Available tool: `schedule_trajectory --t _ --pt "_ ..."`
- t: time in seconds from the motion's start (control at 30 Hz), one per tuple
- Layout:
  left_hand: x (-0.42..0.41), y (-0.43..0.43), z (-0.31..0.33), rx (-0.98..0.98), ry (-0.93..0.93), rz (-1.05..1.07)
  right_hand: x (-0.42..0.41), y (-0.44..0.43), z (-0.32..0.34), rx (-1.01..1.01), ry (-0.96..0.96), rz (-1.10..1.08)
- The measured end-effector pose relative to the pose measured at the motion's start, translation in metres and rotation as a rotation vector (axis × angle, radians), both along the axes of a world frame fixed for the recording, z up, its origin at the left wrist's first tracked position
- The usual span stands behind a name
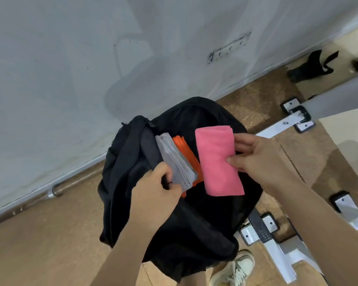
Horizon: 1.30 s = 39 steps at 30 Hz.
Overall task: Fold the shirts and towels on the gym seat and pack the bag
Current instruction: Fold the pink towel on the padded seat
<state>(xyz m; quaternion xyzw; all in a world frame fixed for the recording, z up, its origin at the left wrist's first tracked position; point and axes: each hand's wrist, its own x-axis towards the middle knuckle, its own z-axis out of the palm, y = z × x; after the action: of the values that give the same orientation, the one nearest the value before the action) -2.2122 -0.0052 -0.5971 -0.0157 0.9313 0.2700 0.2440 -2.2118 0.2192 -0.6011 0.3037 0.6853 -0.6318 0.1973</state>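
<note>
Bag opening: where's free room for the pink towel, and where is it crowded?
Free: the dark gap in the black bag between the orange cloth and the bag's right wall, under the pink towel held by the right hand. Crowded: the left side, where gray cloth and orange cloth stand packed by the left hand.

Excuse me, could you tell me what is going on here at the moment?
A person is packing an open black bag. The right hand holds a folded pink towel over the opening, not yet inside. The left hand grips the bag's edge, apparently keeping it open, right beside a folded grey cloth and a folded orange cloth that already stand in the bag.
</note>
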Motion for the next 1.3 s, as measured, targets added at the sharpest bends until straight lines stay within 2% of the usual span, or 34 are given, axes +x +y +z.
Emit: schedule_trajectory --t 0.1,0.2,0.3,0.37,0.47,0.53,0.67,0.73,0.83,0.9,1.07,1.2,1.3 --pt "0.003 -0.016 0.004 0.141 -0.057 0.039 -0.007 -0.019 -0.006 -0.073 0.001 0.06" --pt "0.002 -0.021 0.007 0.176 -0.073 0.047 -0.017 -0.045 -0.006 -0.104 0.012 0.176" --pt "0.001 -0.021 0.01 0.189 -0.069 0.042 -0.024 -0.065 -0.007 0.116 0.092 0.333" --pt "-0.001 -0.019 0.012 0.168 -0.063 0.032 -0.02 -0.068 -0.011 0.272 0.075 0.402" --pt "-0.002 -0.015 0.016 0.139 -0.054 0.028 -0.008 -0.064 -0.007 0.328 0.079 0.431" --pt "-0.002 -0.014 0.019 0.116 -0.033 0.027 -0.006 -0.06 0.005 0.307 0.136 0.432" --pt "0.003 -0.017 0.028 0.099 -0.01 0.043 -0.027 -0.061 0.019 0.038 0.084 0.327" --pt "0.006 -0.02 0.036 0.088 0.011 0.027 -0.032 -0.075 0.007 0.123 0.072 0.425" --pt "0.012 -0.02 0.049 0.087 0.022 -0.003 -0.03 -0.101 -0.008 0.408 0.06 0.617" --pt "0.015 -0.019 0.055 0.087 0.02 -0.034 -0.027 -0.115 -0.015 0.466 0.067 0.641" --pt "0.012 -0.018 0.048 0.082 -0.039 -0.086 -0.027 -0.113 -0.028 0.322 0.004 0.532" --pt "0.003 -0.003 0.023 0.082 -0.058 -0.117 -0.025 -0.087 -0.031 0.06 -0.05 0.504" --pt "0.006 0.006 0.025 0.085 0.034 -0.094 -0.022 -0.088 -0.026 0.055 -0.037 0.51"
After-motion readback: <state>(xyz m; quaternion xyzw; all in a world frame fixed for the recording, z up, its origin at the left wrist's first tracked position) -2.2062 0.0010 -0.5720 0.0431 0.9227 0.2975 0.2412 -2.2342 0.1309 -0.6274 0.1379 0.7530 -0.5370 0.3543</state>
